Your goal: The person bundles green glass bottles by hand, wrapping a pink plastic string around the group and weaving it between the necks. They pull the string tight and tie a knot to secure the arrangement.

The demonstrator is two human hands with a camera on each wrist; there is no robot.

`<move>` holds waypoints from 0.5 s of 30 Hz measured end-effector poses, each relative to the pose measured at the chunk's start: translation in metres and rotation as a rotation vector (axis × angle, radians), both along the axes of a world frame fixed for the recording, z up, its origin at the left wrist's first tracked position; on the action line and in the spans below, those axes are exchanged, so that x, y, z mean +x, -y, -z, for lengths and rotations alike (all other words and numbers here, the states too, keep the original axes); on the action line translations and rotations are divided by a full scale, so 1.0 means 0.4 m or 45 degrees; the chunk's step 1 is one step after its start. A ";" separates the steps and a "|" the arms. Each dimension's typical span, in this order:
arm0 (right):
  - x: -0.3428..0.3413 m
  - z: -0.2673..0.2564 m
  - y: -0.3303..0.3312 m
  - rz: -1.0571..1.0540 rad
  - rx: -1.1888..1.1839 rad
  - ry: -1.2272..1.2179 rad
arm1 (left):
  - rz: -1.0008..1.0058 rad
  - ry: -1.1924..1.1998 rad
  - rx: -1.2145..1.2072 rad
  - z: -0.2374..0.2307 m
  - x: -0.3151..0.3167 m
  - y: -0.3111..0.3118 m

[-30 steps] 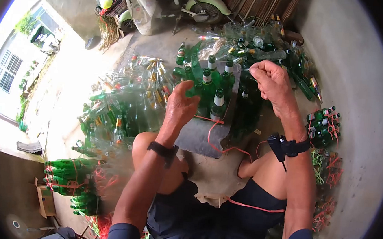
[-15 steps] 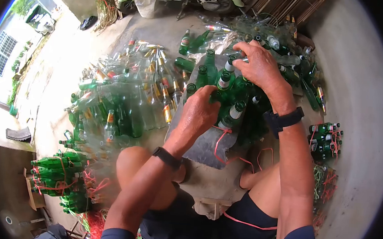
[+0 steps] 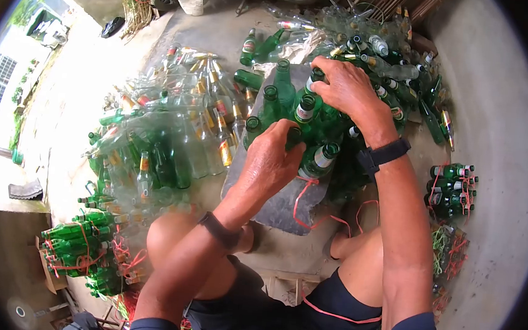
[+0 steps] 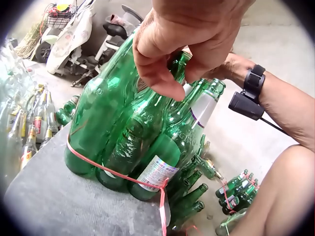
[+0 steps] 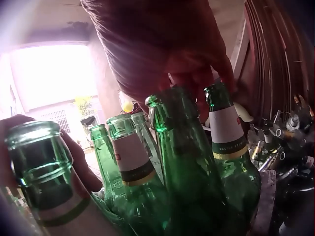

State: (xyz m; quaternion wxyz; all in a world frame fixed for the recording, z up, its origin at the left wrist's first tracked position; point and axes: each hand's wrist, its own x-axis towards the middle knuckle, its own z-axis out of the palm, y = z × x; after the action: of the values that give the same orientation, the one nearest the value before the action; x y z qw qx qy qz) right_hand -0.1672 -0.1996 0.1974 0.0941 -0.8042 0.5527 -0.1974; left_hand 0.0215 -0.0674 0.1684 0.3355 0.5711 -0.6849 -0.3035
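A bundle of green glass bottles (image 3: 285, 91) stands upright on a grey slab (image 3: 275, 215), with pink plastic string (image 4: 115, 173) round its lower part. My left hand (image 3: 271, 156) curls its thumb and fingers round the neck of a green bottle (image 4: 183, 60) on the near side. At the far side, my right hand (image 3: 347, 91) grips the neck of another green bottle (image 5: 229, 130), which has a white neck label; its fingertips are partly hidden in the right wrist view. Between the hands, several bottle mouths stick up. A loose string end hangs from the knot over the slab's near part.
Clear and green bottles (image 3: 185, 140) lie heaped at left, and another heap (image 3: 378, 56) fills the back right. Tied bundles of green bottles (image 3: 454, 189) lie by the right wall, with more (image 3: 78, 243) at lower left. A parked scooter (image 4: 98, 49) stands behind.
Both hands have come down from above the bundle onto bottle necks, one near and one far. The head view has shifted and tilted downward.
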 end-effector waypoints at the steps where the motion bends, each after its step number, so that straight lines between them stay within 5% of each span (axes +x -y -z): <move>1: 0.002 0.008 0.003 0.001 -0.011 -0.017 | 0.005 0.001 0.004 0.003 -0.002 0.000; 15: 0.014 0.040 0.016 0.060 0.012 -0.066 | 0.009 0.081 -0.055 0.006 -0.011 0.008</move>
State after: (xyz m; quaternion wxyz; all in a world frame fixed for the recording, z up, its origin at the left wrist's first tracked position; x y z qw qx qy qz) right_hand -0.1617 -0.2061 0.1816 0.0789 -0.7954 0.5746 -0.1759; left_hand 0.0173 -0.0704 0.1659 0.3248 0.5705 -0.7038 -0.2715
